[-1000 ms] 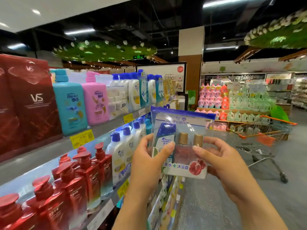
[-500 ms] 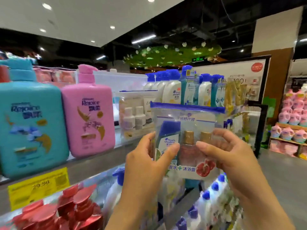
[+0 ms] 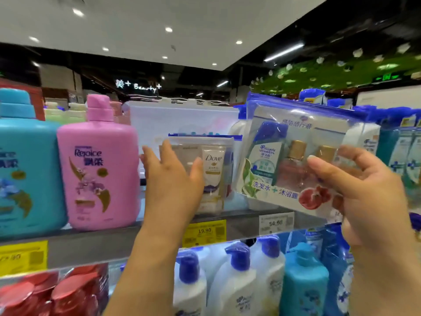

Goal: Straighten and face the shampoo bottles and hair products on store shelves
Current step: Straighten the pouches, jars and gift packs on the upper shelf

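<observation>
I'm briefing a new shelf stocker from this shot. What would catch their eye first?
Probably the clear travel kit, tilted, held in the right hand in front of the upper shelf. Next, the left hand on the Dove pouch on that shelf, right of the pink Rejoice bottle.

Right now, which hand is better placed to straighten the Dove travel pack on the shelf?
Left. The left hand already touches the Dove travel pack; the right hand is holding the blue-topped travel kit.
</observation>
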